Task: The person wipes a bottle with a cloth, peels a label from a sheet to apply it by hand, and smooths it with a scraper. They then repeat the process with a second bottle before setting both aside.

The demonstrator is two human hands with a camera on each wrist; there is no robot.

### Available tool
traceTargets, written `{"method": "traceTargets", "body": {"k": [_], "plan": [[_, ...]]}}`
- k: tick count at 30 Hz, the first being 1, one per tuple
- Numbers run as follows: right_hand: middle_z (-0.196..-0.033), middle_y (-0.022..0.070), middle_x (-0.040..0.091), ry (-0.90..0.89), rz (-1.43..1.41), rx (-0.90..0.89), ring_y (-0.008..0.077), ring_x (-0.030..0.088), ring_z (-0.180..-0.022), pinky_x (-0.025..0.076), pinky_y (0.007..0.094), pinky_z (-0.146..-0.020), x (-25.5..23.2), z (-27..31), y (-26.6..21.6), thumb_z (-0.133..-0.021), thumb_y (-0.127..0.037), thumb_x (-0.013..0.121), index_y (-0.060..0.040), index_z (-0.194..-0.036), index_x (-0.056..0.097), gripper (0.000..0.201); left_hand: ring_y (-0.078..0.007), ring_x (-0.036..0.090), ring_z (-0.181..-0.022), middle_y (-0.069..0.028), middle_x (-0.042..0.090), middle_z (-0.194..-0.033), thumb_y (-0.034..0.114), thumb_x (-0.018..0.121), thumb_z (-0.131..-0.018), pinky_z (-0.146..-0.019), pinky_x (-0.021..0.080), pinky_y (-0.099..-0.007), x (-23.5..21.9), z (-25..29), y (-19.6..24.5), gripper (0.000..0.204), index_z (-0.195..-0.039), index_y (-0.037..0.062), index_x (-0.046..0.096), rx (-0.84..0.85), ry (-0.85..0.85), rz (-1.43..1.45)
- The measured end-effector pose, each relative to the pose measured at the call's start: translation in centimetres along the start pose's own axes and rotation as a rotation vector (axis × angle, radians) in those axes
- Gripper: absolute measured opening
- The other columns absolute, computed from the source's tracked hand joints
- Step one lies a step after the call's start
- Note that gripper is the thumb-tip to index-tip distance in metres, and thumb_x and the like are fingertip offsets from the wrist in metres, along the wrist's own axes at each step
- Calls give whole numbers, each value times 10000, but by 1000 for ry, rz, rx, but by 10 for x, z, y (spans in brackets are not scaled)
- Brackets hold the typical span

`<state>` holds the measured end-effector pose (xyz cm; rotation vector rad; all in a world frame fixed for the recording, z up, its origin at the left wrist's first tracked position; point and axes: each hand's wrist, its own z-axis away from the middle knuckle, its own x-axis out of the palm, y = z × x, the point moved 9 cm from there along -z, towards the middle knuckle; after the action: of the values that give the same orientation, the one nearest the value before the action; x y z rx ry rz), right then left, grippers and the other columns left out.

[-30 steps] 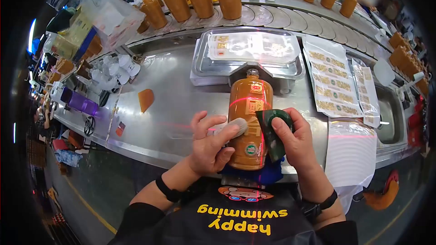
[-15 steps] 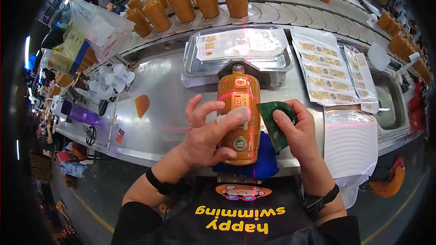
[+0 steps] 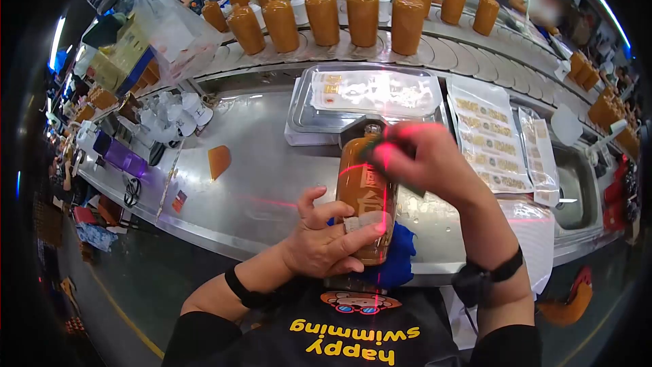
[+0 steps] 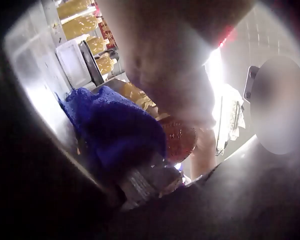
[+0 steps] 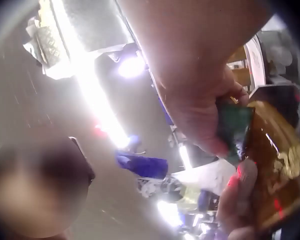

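A glossy brown bottle with gold characters lies neck-away across a blue cloth, its neck at a dark notched rest. My left hand lies over the bottle's lower part, the index finger stretched across it and a pale wrap on one finger. Near the bottle's shoulder, my right hand grips a flat green scraper between thumb and fingers, its edge against the bottle in the right wrist view. Motion blurs that hand in the head view. The left wrist view shows mostly the cloth and the hand's dark underside.
Behind the rest stands a metal tray with a printed sheet. Gold label sheets lie at right, beside a sink. More brown bottles line the conveyor. An amber flat piece and purple bottle are at left.
My right hand has moved the green scraper from the bottle's right side up and over its shoulder. My left hand has slid down from the middle toward the base. Bottles along the conveyor have shifted.
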<state>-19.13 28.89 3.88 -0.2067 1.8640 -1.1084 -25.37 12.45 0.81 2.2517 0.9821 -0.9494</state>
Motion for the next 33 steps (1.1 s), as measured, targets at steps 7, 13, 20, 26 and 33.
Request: {"method": "traceTargets", "body": {"k": [7,13,20,26,33], "plan": [[-816,163,637,202,78,-165,325,612,-753,494,385,-687,-17,-10,-3,-799,-118,691,-8,-909,643,163,-170,462,-1024,79,655,-913,510,479,-943,-1092,155,-479,6,-1,2,493,-1257,156,617,-7,12,20],[-764,34,639,373,-651,230,83,585,-691,470,238,-605,-14,21,49,-878,-168,682,-1,-948,628,188,-201,466,-1056,61,649,-1049,561,441,-940,-1080,187,-459,-12,-24,-42,553,-1295,166,593,-171,76,207],[-823,18,649,416,-823,264,64,568,-716,477,229,-635,19,31,80,-889,-195,690,2,-970,631,221,-188,455,-1041,70,625,-883,570,441,-935,-1053,213,-462,6,-39,-58,545,-1318,202,565,95,-37,-66],[-797,49,650,406,-519,272,73,574,-730,481,247,-640,9,31,80,-873,-188,693,7,-952,638,217,-174,432,-988,76,562,-790,533,465,-945,-1031,229,-443,7,-36,-58,494,-1302,211,575,152,-16,-112],[-748,117,658,77,-231,89,165,611,-649,490,296,-615,-8,-5,44,-804,-202,707,-3,-921,659,235,-172,428,-992,83,629,-914,510,493,-939,-1019,237,-435,6,-35,-54,463,-1271,204,594,121,3,-90]]}}
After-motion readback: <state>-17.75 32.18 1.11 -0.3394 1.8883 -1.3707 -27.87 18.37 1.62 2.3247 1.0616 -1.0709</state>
